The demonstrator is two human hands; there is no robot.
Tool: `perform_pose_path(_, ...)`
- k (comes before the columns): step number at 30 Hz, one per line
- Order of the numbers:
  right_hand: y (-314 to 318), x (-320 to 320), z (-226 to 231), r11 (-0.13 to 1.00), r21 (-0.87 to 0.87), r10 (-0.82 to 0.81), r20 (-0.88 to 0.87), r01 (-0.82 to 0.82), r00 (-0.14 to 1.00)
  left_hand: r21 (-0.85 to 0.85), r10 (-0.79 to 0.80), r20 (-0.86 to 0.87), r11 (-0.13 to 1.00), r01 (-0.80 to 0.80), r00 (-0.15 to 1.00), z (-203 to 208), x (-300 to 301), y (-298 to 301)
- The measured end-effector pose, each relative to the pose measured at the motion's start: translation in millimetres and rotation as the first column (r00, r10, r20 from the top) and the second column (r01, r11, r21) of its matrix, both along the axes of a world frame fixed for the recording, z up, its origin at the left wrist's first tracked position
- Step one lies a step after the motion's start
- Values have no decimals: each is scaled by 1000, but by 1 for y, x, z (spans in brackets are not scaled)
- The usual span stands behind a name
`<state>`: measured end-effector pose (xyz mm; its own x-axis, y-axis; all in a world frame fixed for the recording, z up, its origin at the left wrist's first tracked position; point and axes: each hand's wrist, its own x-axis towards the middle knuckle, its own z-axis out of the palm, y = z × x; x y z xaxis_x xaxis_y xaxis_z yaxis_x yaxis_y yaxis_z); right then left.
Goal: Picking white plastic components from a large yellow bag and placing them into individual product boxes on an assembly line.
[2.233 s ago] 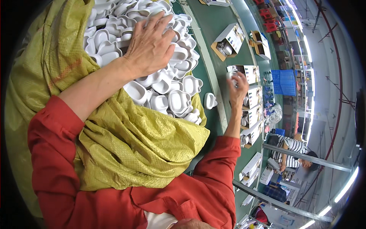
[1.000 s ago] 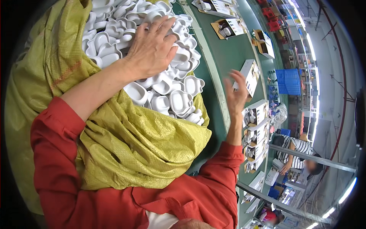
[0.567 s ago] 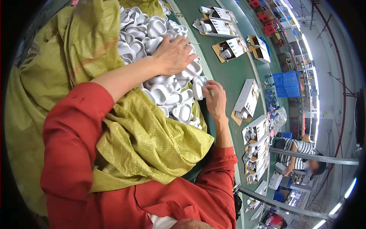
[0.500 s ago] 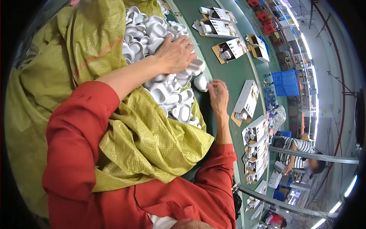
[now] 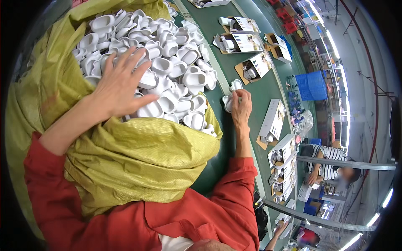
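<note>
A large heap of white, hollow, cup-shaped plastic parts (image 5: 194, 79) fills an open yellow-green woven sack (image 5: 138, 157). My left hand (image 5: 121, 83) lies over the heap with its fingers spread, holding nothing. To the right of the sack, on the green conveyor belt, my right hand (image 5: 241, 109) has its fingers pinched together at a white plastic part (image 5: 236, 85). Close beside those fingers sits a second white part (image 5: 227, 103); the fingertips partly cover where the two meet.
Open printed cartons with white items inside, such as one carton (image 5: 253, 67), stand along the belt (image 5: 217, 46). A blue crate (image 5: 312, 85) is beyond it. Metal rails (image 5: 318, 221) cross at the lower right, where a person in a striped shirt (image 5: 331, 161) handles a box.
My left hand has moved left and nearer, uncovering more of the heap, and the sack's edge has shifted back. A second white part now shows by my right hand.
</note>
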<state>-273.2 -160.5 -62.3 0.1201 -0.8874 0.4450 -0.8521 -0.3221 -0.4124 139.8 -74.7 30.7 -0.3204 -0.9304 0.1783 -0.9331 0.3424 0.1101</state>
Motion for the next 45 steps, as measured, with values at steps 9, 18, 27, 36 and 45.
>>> perform_pose_path(9, -61, -4, 6, 962, 251, -5, -384, 109, 923, 145, -122, -7, 982, 122, 992, -15, 10, -9)
perform_pose_path(18, -121, -61, 9, 979, 97, -107, -503, 179, 858, -100, -183, -161, 981, 169, 970, -65, 5, -64)
perform_pose_path(27, -83, -56, 7, 981, 168, 109, -80, -94, 991, -97, -180, -165, 981, 165, 970, -70, 7, -69)
perform_pose_path(36, -51, -8, -11, 998, -62, 8, -197, -21, 980, -128, -182, -157, 978, 163, 971, -73, 9, -69)
perform_pose_path(45, -99, -60, -7, 873, -281, -481, -360, 399, 799, -160, -191, -189, 974, 162, 963, -77, 3, -66)
